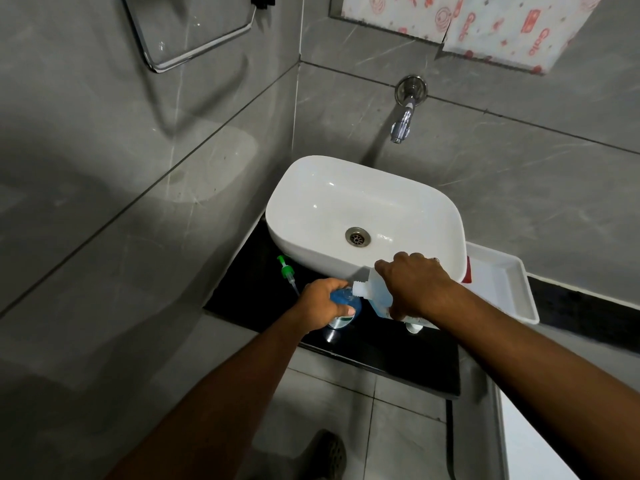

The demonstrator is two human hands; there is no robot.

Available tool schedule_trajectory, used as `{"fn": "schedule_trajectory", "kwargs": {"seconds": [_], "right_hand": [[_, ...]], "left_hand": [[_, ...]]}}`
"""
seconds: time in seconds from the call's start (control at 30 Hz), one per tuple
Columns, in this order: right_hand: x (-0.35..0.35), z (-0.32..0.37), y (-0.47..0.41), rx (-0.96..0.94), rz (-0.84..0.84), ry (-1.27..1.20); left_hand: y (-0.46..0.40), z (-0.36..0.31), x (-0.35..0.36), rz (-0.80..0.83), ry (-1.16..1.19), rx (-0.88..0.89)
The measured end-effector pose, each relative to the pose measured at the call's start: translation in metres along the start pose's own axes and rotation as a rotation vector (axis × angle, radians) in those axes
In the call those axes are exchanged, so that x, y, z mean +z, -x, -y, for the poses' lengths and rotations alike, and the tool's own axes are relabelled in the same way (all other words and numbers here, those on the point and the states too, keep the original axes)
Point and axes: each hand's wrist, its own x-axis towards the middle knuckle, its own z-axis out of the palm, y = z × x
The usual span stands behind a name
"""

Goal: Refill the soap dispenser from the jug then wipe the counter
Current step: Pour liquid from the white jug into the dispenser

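The left hand (323,303) grips the blue soap dispenser (346,301) on the black counter (398,355); the right hand (414,284) holds the jug (375,296) tilted, spout at the dispenser's mouth. The green pump (287,271) lies beside the basin (301,237).

text: "Gala" in red, repeated | on: patterned white sheet (512,26) on wall above tap | other labels: unreadable

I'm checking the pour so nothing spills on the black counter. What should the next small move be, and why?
Probably tip the jug slightly further. The right hand holds it tilted, its white spout right at the mouth of the soap dispenser, which the left hand steadies. The green pump lies aside on the counter, so the mouth is open.
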Motion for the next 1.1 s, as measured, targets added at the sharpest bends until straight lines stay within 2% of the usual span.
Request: {"fn": "schedule_trajectory", "kwargs": {"seconds": [0.3,0.6,0.7,0.8,1.1], "right_hand": [[0.006,-0.002,-0.002,0.001,-0.025,-0.020],[0.028,-0.011,-0.007,0.016,-0.044,-0.190],[0.048,-0.018,-0.006,0.009,-0.064,-0.402],[0.078,-0.028,-0.001,0.001,-0.150,-0.754],[0.181,-0.055,0.023,0.236,-0.399,-1.590]], "left_hand": [[0.000,0.000,0.000,0.003,0.019,0.024],[-0.001,0.002,0.000,0.017,0.031,0.024],[-0.002,0.003,-0.001,0.007,0.029,0.020],[-0.004,0.004,-0.001,-0.001,0.002,0.019],[-0.006,0.002,-0.001,0.016,-0.072,0.004]]}}
